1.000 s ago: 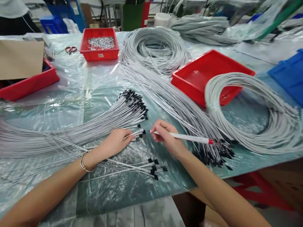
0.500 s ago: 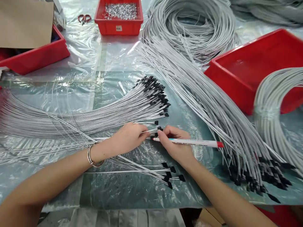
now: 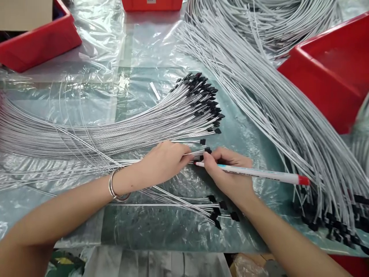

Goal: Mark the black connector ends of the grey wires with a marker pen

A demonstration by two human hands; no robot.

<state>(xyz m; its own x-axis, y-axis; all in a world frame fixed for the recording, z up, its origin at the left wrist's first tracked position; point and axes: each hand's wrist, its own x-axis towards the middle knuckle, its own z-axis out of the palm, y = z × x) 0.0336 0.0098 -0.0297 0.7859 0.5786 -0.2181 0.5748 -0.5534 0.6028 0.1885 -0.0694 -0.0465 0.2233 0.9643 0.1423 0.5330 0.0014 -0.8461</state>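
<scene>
Near the middle of the worktop [image 3: 161, 238], back from its near edge, the left hand [image 3: 171, 161] has thumb and fingers pinched together on a few thin cables [image 3: 196, 153], whose black-tipped ends point right. Just beside it, the right hand [image 3: 230, 169] is closed around a white pen [image 3: 259, 173], its point toward those cables and its red end toward the worktop's right side; whether its fingertips also grip a black tip, I cannot tell. One cable end lies just beyond the left hand, then a wide bundle [image 3: 129, 134] sweeps in from the left. Between the hands and the near edge, a loose group [image 3: 184, 205] lies with crossing ends, a strip of bare sheeting in front of it. Another bare lane runs slantwise between the wide bundle's tips and a thick grey bundle [image 3: 288, 115], which reaches toward the near right corner, beside a red bin [image 3: 325, 77].
</scene>
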